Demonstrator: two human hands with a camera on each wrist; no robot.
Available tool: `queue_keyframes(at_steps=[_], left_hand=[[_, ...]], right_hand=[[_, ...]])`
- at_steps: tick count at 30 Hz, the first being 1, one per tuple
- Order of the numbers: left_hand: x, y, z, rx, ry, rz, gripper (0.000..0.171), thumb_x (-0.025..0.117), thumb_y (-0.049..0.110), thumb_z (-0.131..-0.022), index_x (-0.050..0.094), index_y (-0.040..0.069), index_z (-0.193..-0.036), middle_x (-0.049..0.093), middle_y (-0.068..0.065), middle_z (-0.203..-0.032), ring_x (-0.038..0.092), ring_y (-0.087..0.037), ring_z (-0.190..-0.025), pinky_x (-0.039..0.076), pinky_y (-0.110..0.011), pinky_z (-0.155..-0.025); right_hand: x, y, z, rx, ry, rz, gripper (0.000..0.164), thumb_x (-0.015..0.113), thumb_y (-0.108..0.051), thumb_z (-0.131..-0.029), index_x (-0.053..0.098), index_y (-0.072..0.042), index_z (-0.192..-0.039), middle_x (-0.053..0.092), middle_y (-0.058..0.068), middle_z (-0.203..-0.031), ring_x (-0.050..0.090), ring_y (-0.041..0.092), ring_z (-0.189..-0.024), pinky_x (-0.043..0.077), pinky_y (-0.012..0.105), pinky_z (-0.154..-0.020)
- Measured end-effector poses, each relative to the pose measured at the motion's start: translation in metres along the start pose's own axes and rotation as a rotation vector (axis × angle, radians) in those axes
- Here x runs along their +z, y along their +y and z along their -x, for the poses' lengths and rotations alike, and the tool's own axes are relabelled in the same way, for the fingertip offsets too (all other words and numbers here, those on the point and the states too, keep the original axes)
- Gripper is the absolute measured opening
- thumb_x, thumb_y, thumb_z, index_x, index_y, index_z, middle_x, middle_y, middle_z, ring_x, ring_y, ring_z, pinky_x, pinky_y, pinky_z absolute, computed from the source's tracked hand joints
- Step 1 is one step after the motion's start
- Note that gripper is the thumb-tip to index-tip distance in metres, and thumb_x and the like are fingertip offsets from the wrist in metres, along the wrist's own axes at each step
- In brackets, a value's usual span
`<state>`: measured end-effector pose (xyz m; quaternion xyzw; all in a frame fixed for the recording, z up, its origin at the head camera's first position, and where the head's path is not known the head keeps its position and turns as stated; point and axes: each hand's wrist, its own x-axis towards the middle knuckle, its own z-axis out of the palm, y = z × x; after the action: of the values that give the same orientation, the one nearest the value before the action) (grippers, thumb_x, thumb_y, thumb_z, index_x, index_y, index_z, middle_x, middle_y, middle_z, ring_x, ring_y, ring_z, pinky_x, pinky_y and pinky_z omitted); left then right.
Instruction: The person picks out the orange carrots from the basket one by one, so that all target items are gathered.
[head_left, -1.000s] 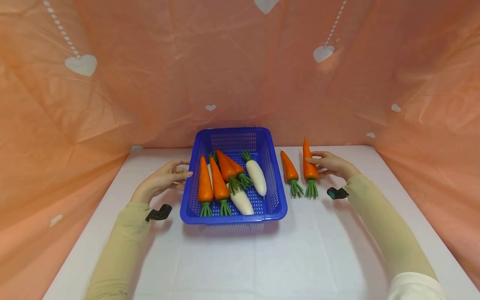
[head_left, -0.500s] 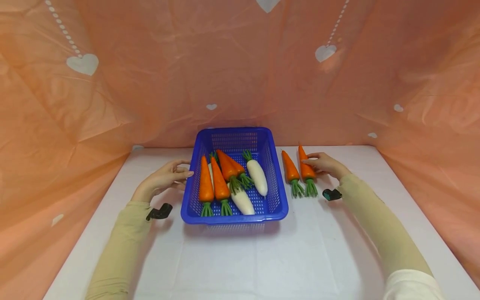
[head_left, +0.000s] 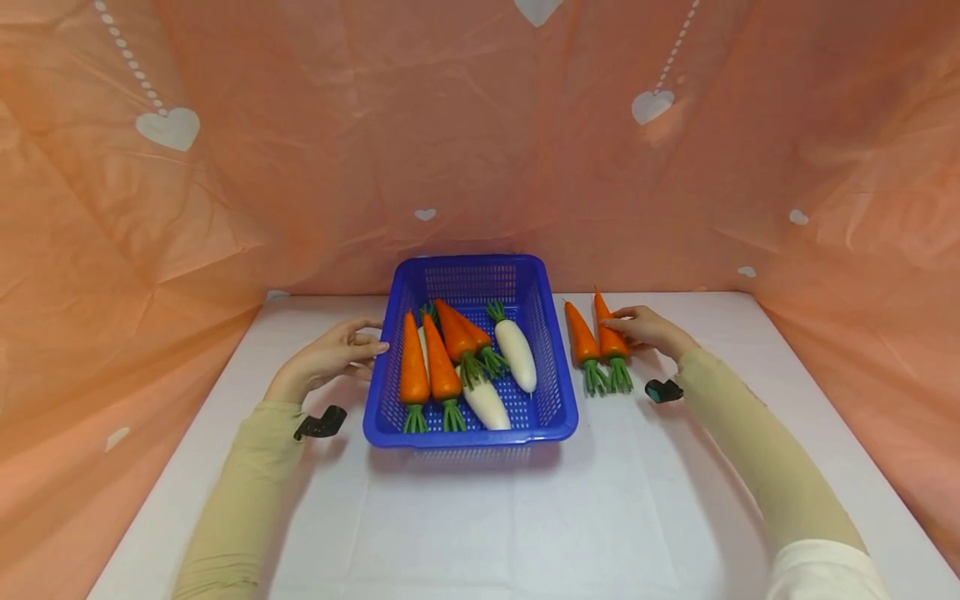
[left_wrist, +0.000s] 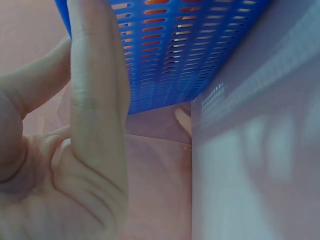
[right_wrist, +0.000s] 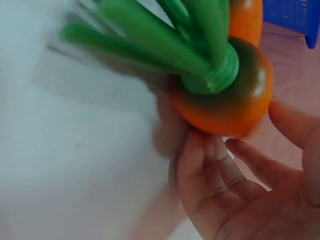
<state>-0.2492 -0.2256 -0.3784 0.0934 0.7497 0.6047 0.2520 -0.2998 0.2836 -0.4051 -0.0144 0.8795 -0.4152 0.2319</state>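
My left hand rests at the left side of a blue plastic basket. Its thumb touches the rim, and the left wrist view shows the slotted basket wall beside a straight digit. On the basket's other side my right hand holds a carrot by its orange body. The leafy end of that carrot faces the right wrist camera, with fingers below it and to its right. Close on the left lies another carrot, roughly parallel. Some of the right fingers are hidden in the head view.
Inside the basket are several carrots and white radishes, partly overlapping. A white cloth covers the table. An orange curtain with white hearts hangs behind and at both sides.
My right hand has moved left with its carrot, bringing it up close to the other carrot on the table. The left hand and the basket have stayed in place.
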Motion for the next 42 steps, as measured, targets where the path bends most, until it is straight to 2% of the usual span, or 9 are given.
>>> queue_keyframes(at_steps=[7,13,18,26,29,35,42], left_hand=[[0.000,-0.003,-0.001,0.007,-0.002,-0.002,0.059,0.059,0.012,-0.096,0.025,-0.004,-0.142,0.064,-0.014,-0.100,0.066,-0.021,-0.076,0.057,-0.038,-0.070],[-0.001,-0.003,-0.002,0.008,0.008,-0.010,0.059,0.059,0.014,-0.097,0.026,-0.003,-0.142,0.063,-0.014,-0.101,0.066,-0.021,-0.076,0.057,-0.039,-0.071],[-0.001,-0.002,-0.002,0.013,0.015,-0.021,0.060,0.059,0.015,-0.097,0.026,-0.003,-0.143,0.062,-0.015,-0.103,0.066,-0.022,-0.078,0.057,-0.039,-0.072],[-0.002,-0.004,-0.001,0.013,0.020,-0.028,0.061,0.059,0.016,-0.096,0.025,-0.003,-0.144,0.062,-0.014,-0.104,0.066,-0.022,-0.079,0.057,-0.039,-0.073],[-0.001,-0.004,-0.001,0.025,0.021,-0.032,0.060,0.058,0.015,-0.097,0.025,-0.004,-0.144,0.063,-0.013,-0.103,0.066,-0.022,-0.079,0.057,-0.039,-0.072],[0.000,-0.002,-0.001,0.040,0.018,-0.029,0.059,0.057,0.014,-0.097,0.024,-0.005,-0.143,0.065,-0.011,-0.100,0.065,-0.021,-0.079,0.057,-0.038,-0.072],[-0.001,-0.002,0.000,0.016,0.018,-0.026,0.059,0.057,0.014,-0.097,0.025,-0.004,-0.143,0.063,-0.013,-0.103,0.066,-0.021,-0.079,0.057,-0.040,-0.073]], right_hand=[[-0.004,0.008,0.007,-0.004,-0.050,-0.061,0.060,0.051,-0.035,-0.099,0.036,0.007,-0.140,0.056,0.021,-0.117,0.061,0.024,-0.090,0.054,0.032,-0.080],[-0.006,0.012,0.019,-0.031,-0.101,-0.141,0.061,0.053,-0.029,-0.099,0.029,0.006,-0.143,0.053,0.025,-0.124,0.065,0.025,-0.091,0.053,0.036,-0.085],[-0.007,0.013,0.025,-0.053,-0.123,-0.202,0.060,0.053,-0.023,-0.100,0.027,0.006,-0.144,0.054,0.025,-0.123,0.065,0.027,-0.092,0.052,0.039,-0.087],[-0.010,0.011,0.030,-0.057,-0.132,-0.178,0.060,0.052,-0.024,-0.100,0.026,0.006,-0.145,0.056,0.024,-0.120,0.063,0.032,-0.099,0.050,0.042,-0.090],[-0.016,0.009,0.033,-0.072,-0.125,-0.170,0.059,0.050,-0.025,-0.101,0.026,0.007,-0.144,0.055,0.027,-0.123,0.060,0.035,-0.104,0.049,0.044,-0.092],[-0.029,0.000,0.040,-0.120,-0.117,-0.207,0.057,0.045,-0.025,-0.103,0.025,0.009,-0.144,0.043,0.035,-0.132,0.051,0.043,-0.117,0.043,0.050,-0.097],[-0.039,-0.023,0.047,-0.177,-0.116,-0.222,0.058,0.045,-0.026,-0.103,0.024,0.007,-0.145,0.036,0.035,-0.137,0.043,0.047,-0.123,0.040,0.052,-0.098]])
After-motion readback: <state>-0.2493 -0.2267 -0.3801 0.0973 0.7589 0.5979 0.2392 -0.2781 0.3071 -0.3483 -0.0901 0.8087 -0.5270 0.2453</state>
